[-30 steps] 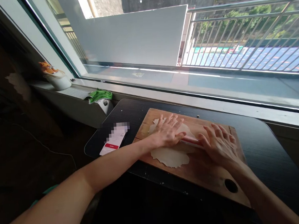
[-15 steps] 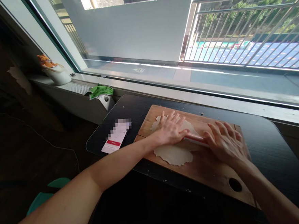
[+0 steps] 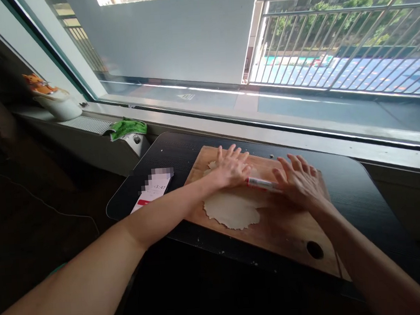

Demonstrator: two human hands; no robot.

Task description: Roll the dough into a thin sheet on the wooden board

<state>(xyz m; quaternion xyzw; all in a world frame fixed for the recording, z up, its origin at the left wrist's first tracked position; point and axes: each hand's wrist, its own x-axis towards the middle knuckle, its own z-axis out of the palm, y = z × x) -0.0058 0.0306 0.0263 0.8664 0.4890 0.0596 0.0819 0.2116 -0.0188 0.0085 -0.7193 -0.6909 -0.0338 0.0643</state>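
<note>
A thin, ragged-edged sheet of dough (image 3: 231, 211) lies on a wooden cutting board (image 3: 283, 231). Across its far part runs a slim white-and-red printed tube (image 3: 262, 184), used like a rolling pin. My left hand (image 3: 232, 169) rests flat on the tube's left end, fingers spread, covering part of the dough. At the other end, my right hand (image 3: 300, 179) presses with its palm, its fingers stretched forward and apart. Neither hand wraps around the tube, and both its ends are hidden beneath the hands.
The board sits on a black table (image 3: 359, 209) by a large window. A phone (image 3: 158, 186) lies left of the board, near my left forearm. On the radiator ledge are a green cloth (image 3: 128, 128) and a white pot (image 3: 60, 106) with an orange figure.
Both hands have pushed the tube forward, away from me, and it has turned so its printed side shows. More of the near dough is uncovered. The whole view has shifted slightly.
</note>
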